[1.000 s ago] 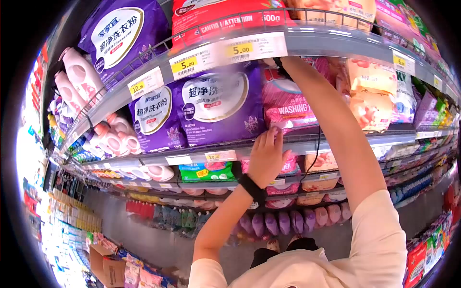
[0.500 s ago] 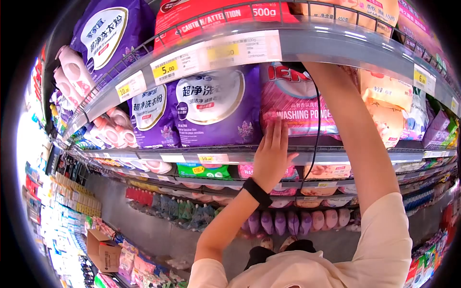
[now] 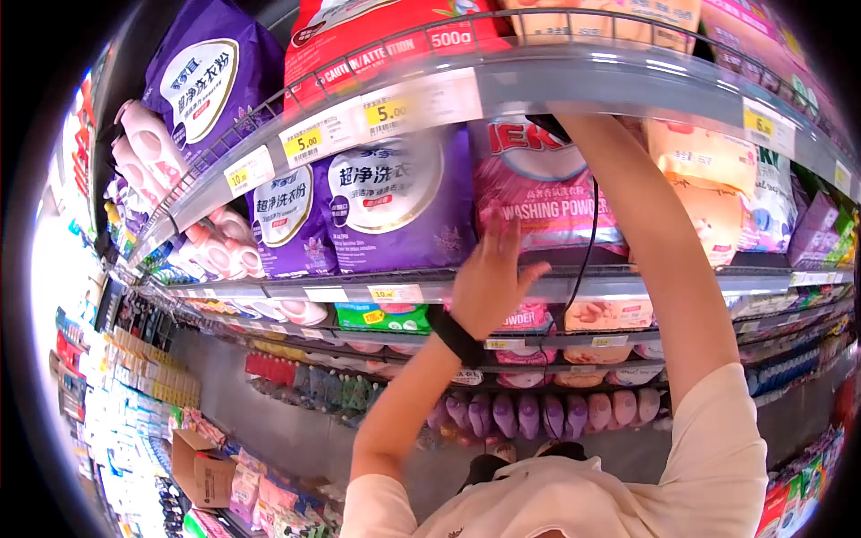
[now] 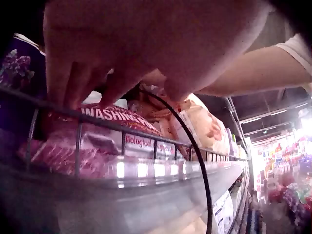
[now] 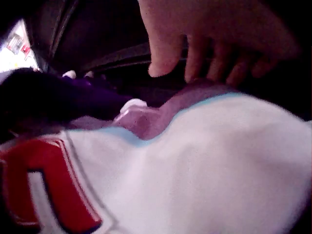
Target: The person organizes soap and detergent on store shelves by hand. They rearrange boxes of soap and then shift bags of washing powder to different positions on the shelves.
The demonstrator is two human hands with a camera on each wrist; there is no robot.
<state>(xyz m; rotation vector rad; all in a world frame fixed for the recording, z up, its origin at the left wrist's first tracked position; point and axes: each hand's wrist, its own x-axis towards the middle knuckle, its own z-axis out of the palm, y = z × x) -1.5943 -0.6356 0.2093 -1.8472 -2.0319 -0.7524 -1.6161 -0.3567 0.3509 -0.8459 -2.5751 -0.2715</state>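
Note:
A pink bag of washing powder (image 3: 547, 235) stands on the middle shelf beside a purple bag of laundry powder (image 3: 395, 238). My left hand (image 3: 489, 285) is at its lower front left, fingers pointing up, fingertips against the bag and thumb out to the side. In the left wrist view this hand reaches over the wire rail (image 4: 79, 146). My right arm goes in under the upper shelf edge, which hides the hand in the head view. The right wrist view shows my right hand (image 5: 217, 41) behind the bag's top, fingers extended downward and holding nothing visible.
The upper shelf's edge (image 3: 583, 85), with price tags, overhangs the bag. Peach-coloured packs (image 3: 704, 202) stand to the right. A black cable (image 3: 587, 260) hangs between my arms. Lower shelves hold more packs, and a cardboard box (image 3: 202, 471) sits behind at lower left.
My left fingers have moved up from the bag's bottom edge onto its front. My right wrist has gone deeper under the upper shelf. More of the bag's front lettering shows.

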